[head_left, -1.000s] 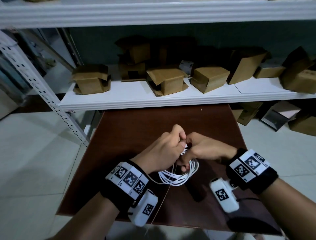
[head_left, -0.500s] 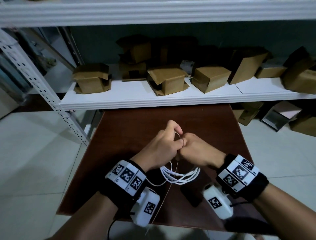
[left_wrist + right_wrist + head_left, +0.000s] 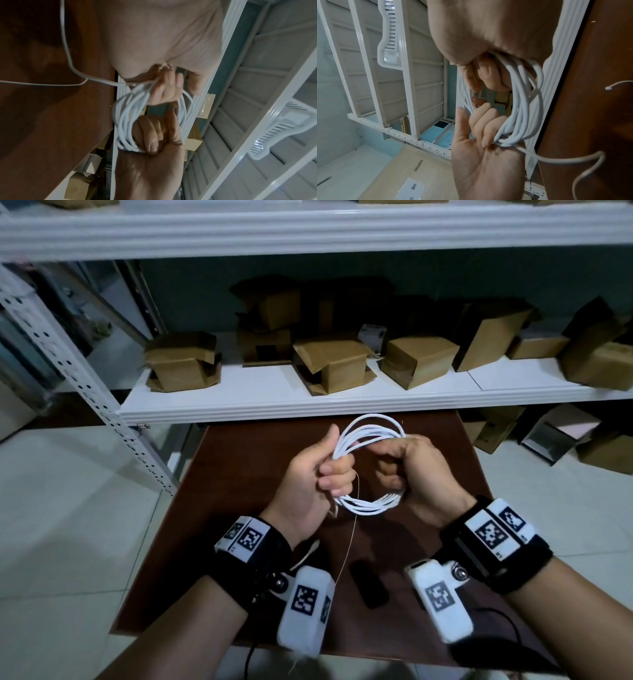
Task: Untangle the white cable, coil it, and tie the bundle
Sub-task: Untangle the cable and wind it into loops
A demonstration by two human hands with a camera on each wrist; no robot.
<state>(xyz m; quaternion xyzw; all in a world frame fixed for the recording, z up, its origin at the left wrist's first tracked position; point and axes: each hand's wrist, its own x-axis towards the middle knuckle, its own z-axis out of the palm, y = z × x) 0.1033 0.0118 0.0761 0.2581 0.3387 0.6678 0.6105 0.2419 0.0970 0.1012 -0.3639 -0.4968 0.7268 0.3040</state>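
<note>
Worktop (image 3: 246, 460): dark brown, set below a white shelf (image 3: 308, 402) of cardboard boxes. White cable (image 3: 368, 436): gathered into a multi-loop coil, held above the worktop. Left hand (image 3: 308, 484): grip closed round the coil's left side. Right hand (image 3: 416, 474): grip closed round its right side. Loose tail (image 3: 65, 44): left hanging below the coil. Coiling judged nearly done; tying outstanding.
</note>
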